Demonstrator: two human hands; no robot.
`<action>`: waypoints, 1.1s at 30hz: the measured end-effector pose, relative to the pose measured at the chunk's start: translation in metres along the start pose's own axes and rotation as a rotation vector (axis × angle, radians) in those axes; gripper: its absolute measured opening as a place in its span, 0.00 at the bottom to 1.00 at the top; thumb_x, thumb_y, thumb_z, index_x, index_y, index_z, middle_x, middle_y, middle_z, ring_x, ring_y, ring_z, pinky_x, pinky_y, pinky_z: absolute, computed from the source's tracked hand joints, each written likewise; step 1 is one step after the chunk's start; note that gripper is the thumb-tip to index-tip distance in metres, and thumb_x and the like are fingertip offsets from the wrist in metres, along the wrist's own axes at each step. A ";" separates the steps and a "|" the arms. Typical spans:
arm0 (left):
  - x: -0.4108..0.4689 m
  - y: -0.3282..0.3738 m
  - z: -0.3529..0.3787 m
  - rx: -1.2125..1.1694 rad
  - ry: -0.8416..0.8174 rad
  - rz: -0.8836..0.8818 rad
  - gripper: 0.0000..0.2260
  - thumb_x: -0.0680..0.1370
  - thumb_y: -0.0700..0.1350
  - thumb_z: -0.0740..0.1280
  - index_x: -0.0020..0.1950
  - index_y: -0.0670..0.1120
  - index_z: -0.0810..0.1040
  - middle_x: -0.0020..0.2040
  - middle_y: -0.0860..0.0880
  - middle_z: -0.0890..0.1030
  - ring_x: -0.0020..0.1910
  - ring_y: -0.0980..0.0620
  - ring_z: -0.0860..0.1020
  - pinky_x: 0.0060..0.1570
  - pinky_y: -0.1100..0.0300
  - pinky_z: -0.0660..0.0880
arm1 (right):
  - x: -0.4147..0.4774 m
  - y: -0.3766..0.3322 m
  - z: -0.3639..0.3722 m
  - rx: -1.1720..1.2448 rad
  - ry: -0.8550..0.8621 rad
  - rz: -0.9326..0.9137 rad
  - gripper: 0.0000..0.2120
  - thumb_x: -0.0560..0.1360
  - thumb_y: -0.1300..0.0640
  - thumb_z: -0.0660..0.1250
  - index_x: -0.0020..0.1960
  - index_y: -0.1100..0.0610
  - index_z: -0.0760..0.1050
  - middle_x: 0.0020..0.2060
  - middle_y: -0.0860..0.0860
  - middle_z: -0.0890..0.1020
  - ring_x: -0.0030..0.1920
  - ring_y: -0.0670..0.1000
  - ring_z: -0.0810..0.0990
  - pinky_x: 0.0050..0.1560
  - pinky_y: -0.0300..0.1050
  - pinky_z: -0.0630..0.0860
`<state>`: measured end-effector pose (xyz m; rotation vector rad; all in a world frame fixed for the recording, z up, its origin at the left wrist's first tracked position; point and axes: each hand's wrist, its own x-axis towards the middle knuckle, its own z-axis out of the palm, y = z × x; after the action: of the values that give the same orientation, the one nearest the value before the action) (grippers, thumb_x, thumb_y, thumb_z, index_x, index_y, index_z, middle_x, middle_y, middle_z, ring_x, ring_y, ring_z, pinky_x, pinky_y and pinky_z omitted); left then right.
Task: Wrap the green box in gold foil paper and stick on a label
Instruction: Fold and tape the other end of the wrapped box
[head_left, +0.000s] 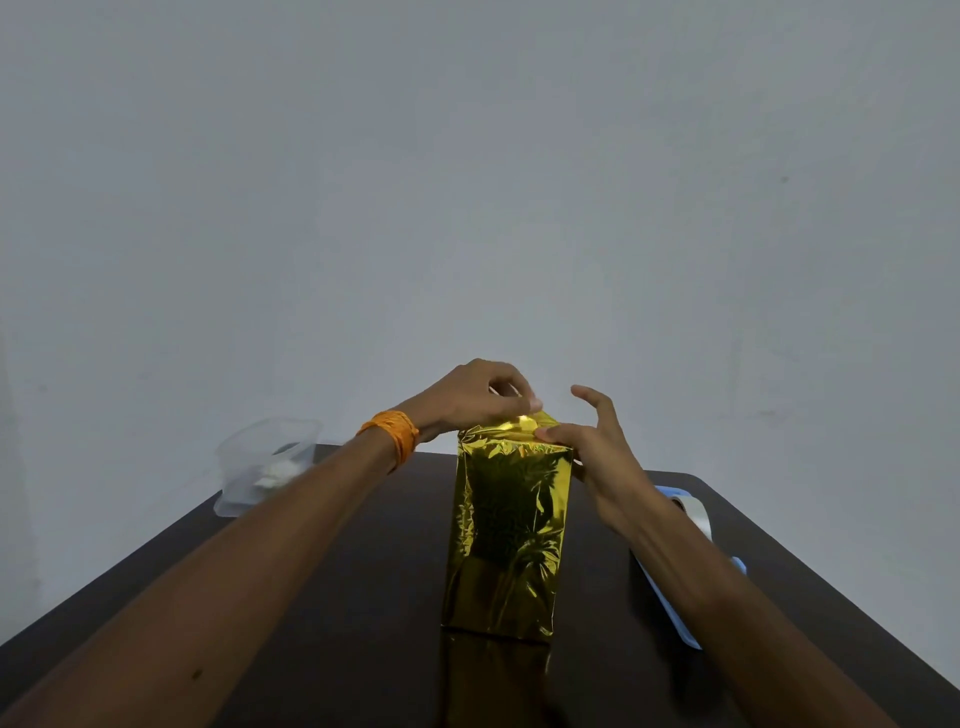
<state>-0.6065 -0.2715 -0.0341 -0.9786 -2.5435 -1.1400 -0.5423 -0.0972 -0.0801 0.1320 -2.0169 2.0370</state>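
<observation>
Glossy, crinkled gold foil (506, 525) stands tall, rectangular.

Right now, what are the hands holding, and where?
Both hold the foil-wrapped box at its top: the left hand pinches the foil flap, the right hand holds its upper right corner.
</observation>
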 end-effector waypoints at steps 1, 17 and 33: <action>-0.005 -0.001 -0.001 -0.056 0.054 0.013 0.14 0.75 0.55 0.72 0.58 0.51 0.81 0.52 0.53 0.82 0.52 0.55 0.80 0.48 0.61 0.76 | 0.000 0.000 0.000 0.000 -0.002 0.001 0.33 0.73 0.66 0.72 0.71 0.45 0.64 0.50 0.57 0.82 0.46 0.50 0.82 0.40 0.40 0.74; -0.044 -0.025 -0.006 -0.494 0.050 -0.242 0.24 0.74 0.44 0.74 0.68 0.57 0.73 0.54 0.47 0.84 0.53 0.49 0.82 0.45 0.56 0.76 | 0.002 0.006 -0.004 0.024 -0.054 0.003 0.33 0.73 0.65 0.73 0.71 0.45 0.64 0.48 0.59 0.85 0.44 0.53 0.84 0.45 0.44 0.77; -0.043 -0.015 -0.003 -0.009 0.527 0.124 0.07 0.75 0.49 0.74 0.52 0.52 0.82 0.47 0.53 0.80 0.46 0.57 0.78 0.43 0.70 0.72 | 0.007 0.011 -0.003 0.031 -0.080 0.003 0.32 0.73 0.65 0.72 0.71 0.46 0.64 0.51 0.63 0.84 0.44 0.54 0.84 0.42 0.42 0.77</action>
<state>-0.5835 -0.3018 -0.0587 -0.7069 -2.0339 -1.1849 -0.5510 -0.0934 -0.0889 0.2196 -2.0342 2.0972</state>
